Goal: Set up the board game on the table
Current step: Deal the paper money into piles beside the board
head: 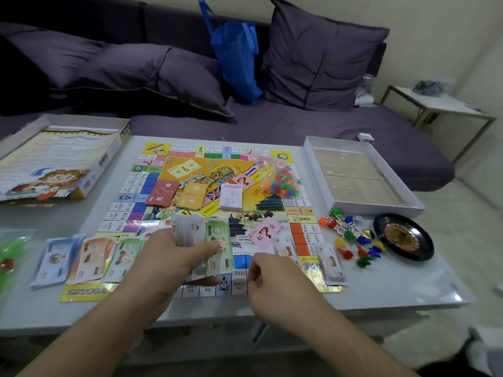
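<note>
Fingers of the left hand (174, 257) curl around a fanned stack of paper play-money notes (202, 242), thumb pressed on the green note on top, above the near edge of the colourful square game board (217, 170) spread flat on the pale grey table (394, 292). Just at three o'clock of it, the right hand (272, 278) hovers with its fingers curled loosely inward; whether they pinch anything I cannot tell. At nine o'clock of the hands lie three sorted piles of notes, blue (54, 261), orange (91, 258) and green (123, 255), side by side across the board's near left corner. On the board's middle sit a red card deck (162, 193), a yellow card deck (192, 198) and a white card stack (231, 196), with a clear bag of small coloured plastic pieces (277, 175) at one o'clock. Off the board at three o'clock are loose coloured pawns (356, 240), white dice (358, 219) and a black roulette wheel (402, 236). Beyond stand the open white box tray (359, 175) and, at ten o'clock, the illustrated box lid (54, 161).
</note>
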Demonstrator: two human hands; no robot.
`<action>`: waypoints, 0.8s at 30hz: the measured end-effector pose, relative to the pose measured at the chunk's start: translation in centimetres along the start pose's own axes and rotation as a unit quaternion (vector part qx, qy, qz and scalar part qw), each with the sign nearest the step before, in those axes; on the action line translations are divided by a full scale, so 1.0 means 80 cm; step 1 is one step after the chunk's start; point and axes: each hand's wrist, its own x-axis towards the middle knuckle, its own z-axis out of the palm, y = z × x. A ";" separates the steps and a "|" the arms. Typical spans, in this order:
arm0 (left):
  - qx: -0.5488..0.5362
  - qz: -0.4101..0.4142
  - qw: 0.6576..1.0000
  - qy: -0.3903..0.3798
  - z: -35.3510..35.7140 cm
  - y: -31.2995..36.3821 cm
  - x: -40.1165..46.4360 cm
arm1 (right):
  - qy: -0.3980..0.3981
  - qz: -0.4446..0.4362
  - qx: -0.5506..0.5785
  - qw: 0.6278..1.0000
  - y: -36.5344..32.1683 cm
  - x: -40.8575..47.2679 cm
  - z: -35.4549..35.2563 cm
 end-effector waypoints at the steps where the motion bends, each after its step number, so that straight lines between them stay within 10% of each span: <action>1: 0.001 -0.001 1.000 -0.001 0.001 0.000 0.000 | 0.003 0.008 0.008 1.000 0.003 0.003 -0.002; 10: -0.001 -0.012 1.000 -0.008 0.008 0.001 -0.003 | 0.003 0.034 -0.244 0.969 0.105 0.029 -0.103; 24: 0.003 -0.019 1.000 -0.015 0.016 -0.005 -0.005 | -0.040 0.005 -0.252 0.967 0.128 0.045 -0.099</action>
